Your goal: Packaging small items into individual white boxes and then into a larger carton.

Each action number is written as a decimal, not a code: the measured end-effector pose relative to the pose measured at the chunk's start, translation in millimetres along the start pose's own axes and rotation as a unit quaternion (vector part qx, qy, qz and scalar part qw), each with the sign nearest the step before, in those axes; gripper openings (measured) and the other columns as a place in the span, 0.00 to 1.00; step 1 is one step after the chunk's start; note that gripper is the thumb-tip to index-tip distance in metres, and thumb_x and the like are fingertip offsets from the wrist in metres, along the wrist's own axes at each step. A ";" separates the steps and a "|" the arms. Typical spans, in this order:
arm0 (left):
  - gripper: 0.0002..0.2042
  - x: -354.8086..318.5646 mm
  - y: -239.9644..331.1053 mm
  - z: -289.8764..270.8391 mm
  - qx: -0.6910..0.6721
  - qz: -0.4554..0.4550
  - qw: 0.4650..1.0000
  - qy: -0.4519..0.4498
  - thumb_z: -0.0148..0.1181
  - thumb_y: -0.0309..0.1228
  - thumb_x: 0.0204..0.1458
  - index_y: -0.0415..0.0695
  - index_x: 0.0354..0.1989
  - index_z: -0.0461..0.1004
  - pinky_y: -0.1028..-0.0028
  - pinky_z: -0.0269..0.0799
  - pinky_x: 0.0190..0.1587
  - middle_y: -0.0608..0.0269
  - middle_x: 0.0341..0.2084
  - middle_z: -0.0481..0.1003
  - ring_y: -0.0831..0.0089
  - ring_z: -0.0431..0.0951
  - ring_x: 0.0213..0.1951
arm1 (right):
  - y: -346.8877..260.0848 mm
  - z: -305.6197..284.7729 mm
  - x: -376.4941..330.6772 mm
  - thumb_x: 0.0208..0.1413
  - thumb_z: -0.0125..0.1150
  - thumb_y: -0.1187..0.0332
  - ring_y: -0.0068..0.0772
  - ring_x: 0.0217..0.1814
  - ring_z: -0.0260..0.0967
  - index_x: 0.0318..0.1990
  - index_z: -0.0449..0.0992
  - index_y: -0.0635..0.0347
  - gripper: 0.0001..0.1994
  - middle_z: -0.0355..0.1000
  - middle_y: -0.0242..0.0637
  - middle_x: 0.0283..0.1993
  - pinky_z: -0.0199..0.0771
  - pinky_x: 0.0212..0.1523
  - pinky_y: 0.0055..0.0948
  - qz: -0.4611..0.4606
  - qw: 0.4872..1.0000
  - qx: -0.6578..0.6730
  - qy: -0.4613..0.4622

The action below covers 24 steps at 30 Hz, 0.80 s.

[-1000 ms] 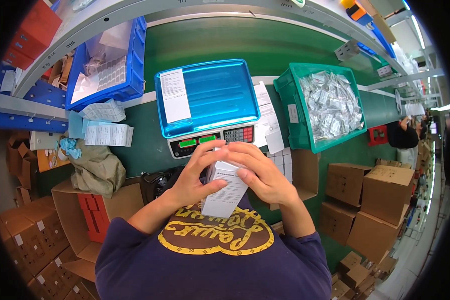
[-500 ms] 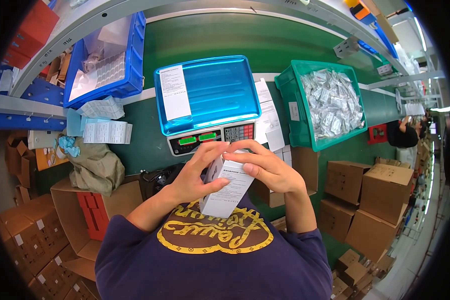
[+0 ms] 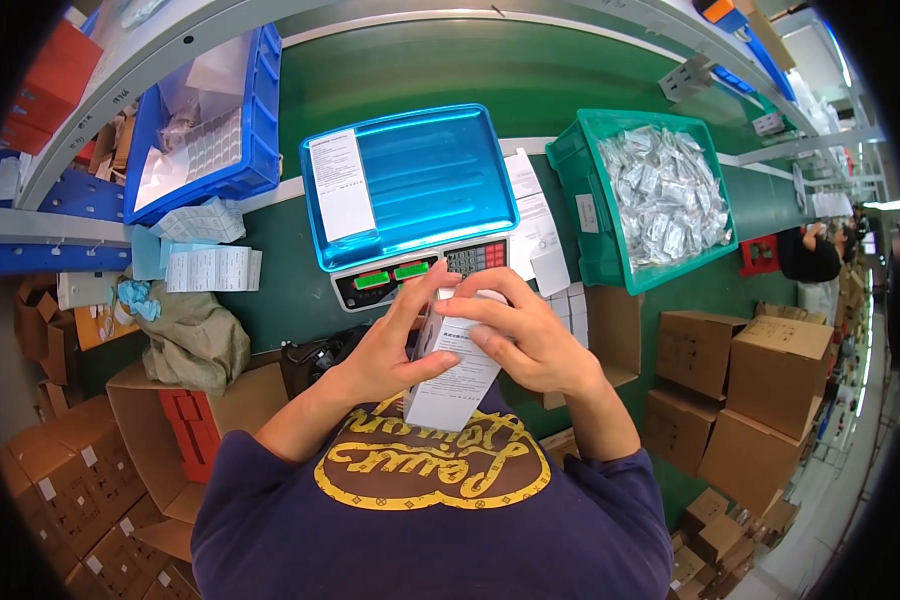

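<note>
A small white box with printed text is held in front of my chest, between both hands. My left hand grips its left side, fingers reaching up over the top. My right hand wraps the right side and top edge. Just beyond the hands stands a weighing scale with a blue tray and green lit displays. The box's upper end is hidden by my fingers.
A green bin of silvery packets stands right of the scale, a blue crate at the back left. Paper sheets and label sheets lie on the green table. Cardboard boxes stack at right and lower left. Another person is far right.
Both hands and the white box stay in front of the scale; the fingers have shifted slightly around the box's top.
</note>
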<state>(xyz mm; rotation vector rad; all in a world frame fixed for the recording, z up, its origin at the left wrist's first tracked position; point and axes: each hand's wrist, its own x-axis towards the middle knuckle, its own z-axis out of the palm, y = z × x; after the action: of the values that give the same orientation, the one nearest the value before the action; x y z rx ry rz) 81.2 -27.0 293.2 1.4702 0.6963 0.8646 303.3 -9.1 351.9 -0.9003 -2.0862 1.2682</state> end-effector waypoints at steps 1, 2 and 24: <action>0.41 -0.5 -2.5 0.6 -0.009 0.001 1.000 0.000 0.65 0.31 0.51 0.53 0.72 0.47 0.62 0.68 0.55 0.52 0.63 0.56 0.59 0.65 0.60 | 1.2 0.3 -0.7 0.60 0.54 0.72 0.46 0.59 0.61 0.59 0.72 0.54 0.19 0.63 0.43 0.58 0.63 0.60 0.39 0.000 1.000 0.001 0.000; 0.42 -1.0 -4.9 1.2 -0.017 0.002 1.000 -0.001 0.65 0.31 0.51 0.53 0.72 0.45 0.62 0.68 0.55 0.52 0.64 0.56 0.60 0.64 0.60 | 2.9 0.5 -1.5 0.58 0.55 0.73 0.46 0.60 0.62 0.58 0.72 0.55 0.19 0.63 0.44 0.58 0.63 0.60 0.38 -0.004 1.000 -0.006 -0.007; 0.26 -12.5 -6.4 -0.6 -0.007 0.114 0.993 0.038 0.64 0.28 0.51 0.49 0.59 0.63 0.59 0.67 0.56 0.44 0.64 0.53 0.51 0.64 0.60 | 13.9 90.5 -28.8 0.47 0.70 0.75 0.54 0.71 0.51 0.56 0.62 0.57 0.29 0.61 0.51 0.62 0.60 0.65 0.48 -0.039 0.906 0.235 0.349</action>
<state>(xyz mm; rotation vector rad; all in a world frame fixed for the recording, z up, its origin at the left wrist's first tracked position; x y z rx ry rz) 74.4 -36.6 285.4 1.5307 0.5837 1.1037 259.7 -76.1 298.8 -0.8621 -1.1783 1.1102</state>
